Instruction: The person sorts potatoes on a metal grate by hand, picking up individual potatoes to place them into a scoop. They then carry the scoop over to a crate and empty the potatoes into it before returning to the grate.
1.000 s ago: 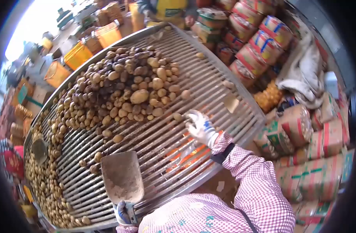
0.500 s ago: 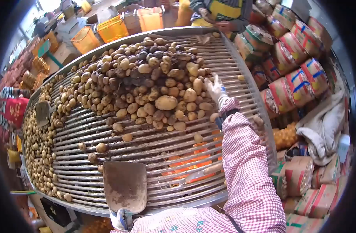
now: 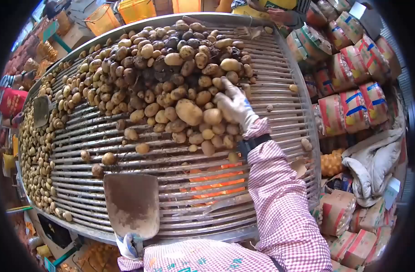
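My right hand (image 3: 235,108), in a pale glove, reaches over the right edge of a big heap of potatoes (image 3: 162,86). Its fingers are stretched out and lie against the potatoes there, wrapped round none of them. A large potato (image 3: 189,112) lies just left of the fingers. At the near edge my left hand (image 3: 129,245), also gloved, is closed at the base of a dirt-stained shovel (image 3: 131,206). The shovel's blade lies on the metal slats (image 3: 194,181); its handle is hidden behind the hand and my body.
More potatoes (image 3: 33,154) cover the table's left end, where a second shovel (image 3: 41,111) lies. Beyond the far rim are orange bins (image 3: 137,10) and a person's hand (image 3: 282,17). Packed potato bags (image 3: 336,115) are stacked to the right. Orange material (image 3: 216,181) shows beneath the slats.
My right hand has moved left onto the heap, and potatoes at its right edge have shifted left. The view has moved slightly. The shovel stays at my left hand.
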Motion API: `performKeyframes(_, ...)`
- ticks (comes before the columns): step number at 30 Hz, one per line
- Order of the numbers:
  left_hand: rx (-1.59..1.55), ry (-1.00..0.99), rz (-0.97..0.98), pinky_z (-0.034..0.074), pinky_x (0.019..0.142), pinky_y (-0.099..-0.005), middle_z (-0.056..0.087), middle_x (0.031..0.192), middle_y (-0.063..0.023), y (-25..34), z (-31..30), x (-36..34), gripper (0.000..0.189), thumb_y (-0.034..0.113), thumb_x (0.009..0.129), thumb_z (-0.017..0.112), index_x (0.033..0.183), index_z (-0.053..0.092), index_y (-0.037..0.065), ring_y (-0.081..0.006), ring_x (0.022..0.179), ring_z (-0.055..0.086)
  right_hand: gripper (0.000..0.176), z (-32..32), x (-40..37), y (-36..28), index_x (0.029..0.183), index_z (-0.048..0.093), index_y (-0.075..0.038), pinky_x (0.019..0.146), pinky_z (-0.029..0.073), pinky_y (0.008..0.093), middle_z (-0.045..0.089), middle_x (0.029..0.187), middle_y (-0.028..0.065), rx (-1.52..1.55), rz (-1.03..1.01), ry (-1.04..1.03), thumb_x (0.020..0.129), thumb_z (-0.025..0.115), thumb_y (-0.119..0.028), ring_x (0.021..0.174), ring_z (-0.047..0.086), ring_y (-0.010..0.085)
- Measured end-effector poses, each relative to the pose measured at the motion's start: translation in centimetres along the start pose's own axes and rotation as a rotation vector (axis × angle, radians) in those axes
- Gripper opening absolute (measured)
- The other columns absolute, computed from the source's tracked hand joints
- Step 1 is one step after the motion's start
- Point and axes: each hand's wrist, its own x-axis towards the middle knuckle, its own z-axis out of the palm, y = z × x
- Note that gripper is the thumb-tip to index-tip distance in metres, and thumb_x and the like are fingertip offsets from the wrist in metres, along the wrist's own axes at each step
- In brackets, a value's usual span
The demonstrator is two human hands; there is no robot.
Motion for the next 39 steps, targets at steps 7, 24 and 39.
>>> performKeyframes(7,-0.094,-0.023,-0.013,0.049,0.056,-0.0253,0.059,0.085,-0.0054,1.9,0.7,0.3,0.052,0.014,0.086,0.053,0.137,0.048,0.005,-0.0127,0.062,0.055,0.078,3.3,-5.6,-7.5,0.152,0.046,-0.010,0.121,0.029,0.0476,0.046,0.153,0.0171,-0.413,-0.174,-0.152,0.089,0.062,-0.054,0.146,0.030,0.0421)
performKeyframes(24,-0.226,0.139,0.048,0.051,0.086,-0.0303,0.062,0.119,-0.0104,0.8,-4.2,-1.4,0.050,0.012,0.091,0.054,0.140,0.050,0.004,-0.0180,0.097,0.061,0.066,8.5,-12.7,-16.2,0.148,0.045,-0.006,0.108,0.045,0.0483,0.044,0.153,0.0205,-0.336,-0.536,-0.156,0.087,0.067,-0.017,0.134,0.049,0.0387)
performKeyframes(39,-0.227,0.015,-0.067,0.054,0.089,-0.0326,0.063,0.123,-0.0135,-0.1,-6.3,-0.6,0.057,0.015,0.089,0.056,0.143,0.046,-0.001,-0.0203,0.102,0.064,0.044,10.3,-11.5,-15.2,0.119,0.065,-0.004,0.094,0.052,0.0417,0.061,0.119,0.0203,-0.111,-0.185,-0.362,0.091,0.071,-0.037,0.108,0.064,0.0362)
